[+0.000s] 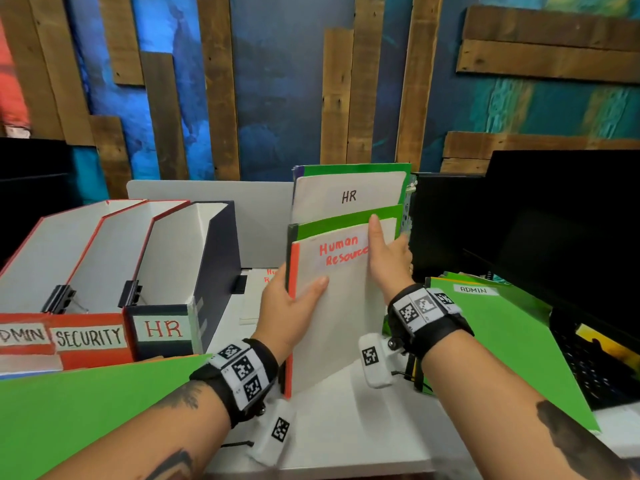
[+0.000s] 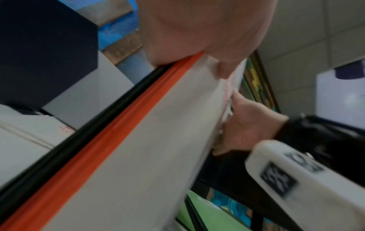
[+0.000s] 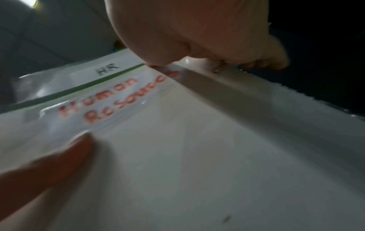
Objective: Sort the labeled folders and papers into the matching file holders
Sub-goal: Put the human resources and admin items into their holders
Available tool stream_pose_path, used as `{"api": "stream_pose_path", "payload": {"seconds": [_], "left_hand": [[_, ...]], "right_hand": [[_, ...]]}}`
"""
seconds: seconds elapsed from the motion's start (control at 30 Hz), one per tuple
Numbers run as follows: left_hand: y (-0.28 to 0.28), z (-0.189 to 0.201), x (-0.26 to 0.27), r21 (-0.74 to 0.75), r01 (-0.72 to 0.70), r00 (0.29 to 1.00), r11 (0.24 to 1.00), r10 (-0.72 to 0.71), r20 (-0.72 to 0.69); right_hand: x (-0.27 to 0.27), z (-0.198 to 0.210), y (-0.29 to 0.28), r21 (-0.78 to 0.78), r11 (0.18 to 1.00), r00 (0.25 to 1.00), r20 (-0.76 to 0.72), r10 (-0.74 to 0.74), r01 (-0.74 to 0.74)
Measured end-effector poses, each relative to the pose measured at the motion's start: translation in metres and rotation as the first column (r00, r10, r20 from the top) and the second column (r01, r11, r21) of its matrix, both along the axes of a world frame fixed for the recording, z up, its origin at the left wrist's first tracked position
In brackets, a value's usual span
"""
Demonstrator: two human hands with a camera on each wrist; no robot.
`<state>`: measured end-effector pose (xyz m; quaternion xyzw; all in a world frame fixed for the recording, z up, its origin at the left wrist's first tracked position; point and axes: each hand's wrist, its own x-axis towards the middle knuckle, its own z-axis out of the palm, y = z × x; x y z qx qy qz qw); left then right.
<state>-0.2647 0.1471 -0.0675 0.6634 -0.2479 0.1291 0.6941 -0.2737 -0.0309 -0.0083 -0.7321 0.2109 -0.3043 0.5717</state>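
I hold a stack of folders upright over the desk. The front one is a white folder (image 1: 339, 306) with an orange spine (image 2: 118, 125), labeled "Human Resources" (image 3: 110, 100). Behind it stand a green folder (image 1: 346, 221) and a white one labeled "HR" (image 1: 348, 197). My left hand (image 1: 294, 299) grips the stack's left edge, thumb (image 3: 49, 164) flat on the front. My right hand (image 1: 388, 258) holds the right edge, index finger pointing up the front and other fingers curled over the edge (image 3: 247, 64). The dark HR file holder (image 1: 162, 329) stands just left of the stack.
Red SECURITY (image 1: 88, 337) and ADMIN (image 1: 22, 336) holders stand left of the HR one. A green folder labeled ADMIN (image 1: 502, 341) lies at right beside a keyboard (image 1: 588, 362) and a black monitor (image 1: 554, 220). Another green folder (image 1: 86, 403) lies lower left. A red-lettered paper (image 1: 258, 296) lies behind my left hand.
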Motion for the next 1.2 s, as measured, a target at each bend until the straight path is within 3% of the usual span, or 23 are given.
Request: {"api": "stream_pose_path", "payload": {"seconds": [0.1,0.23,0.47,0.57,0.73,1.07,1.2], "left_hand": [[-0.017,-0.001,-0.017,0.116,0.003,0.996,0.993,-0.013,0.084],[-0.031,-0.001,-0.029,0.238,0.009,0.987,0.971,-0.047,0.153],[-0.022,0.001,-0.032,0.264,-0.085,0.984,0.961,0.040,0.171],[-0.020,0.001,-0.032,0.270,-0.095,0.987,0.958,0.056,0.148],[-0.019,-0.001,-0.029,0.285,-0.075,0.992,0.956,0.043,0.115],[-0.009,-0.004,-0.019,0.058,-0.032,0.996,0.998,0.037,-0.083],[-0.005,-0.007,-0.019,0.145,-0.044,0.999,0.988,0.045,-0.007]], "right_hand": [[-0.001,0.003,0.023,0.059,0.973,0.973,0.070,0.220,-0.224],[-0.015,0.011,0.044,0.231,0.836,0.867,0.105,0.488,-0.498],[-0.023,0.015,0.038,0.281,0.718,0.761,0.081,0.644,-0.637],[-0.025,0.015,0.038,0.310,0.674,0.734,0.137,0.666,-0.670],[-0.031,0.017,0.039,0.302,0.669,0.731,0.194,0.654,-0.679],[-0.042,0.021,0.042,0.297,0.647,0.712,0.306,0.632,-0.702],[-0.039,0.023,0.051,0.286,0.673,0.731,0.260,0.631,-0.682]]}}
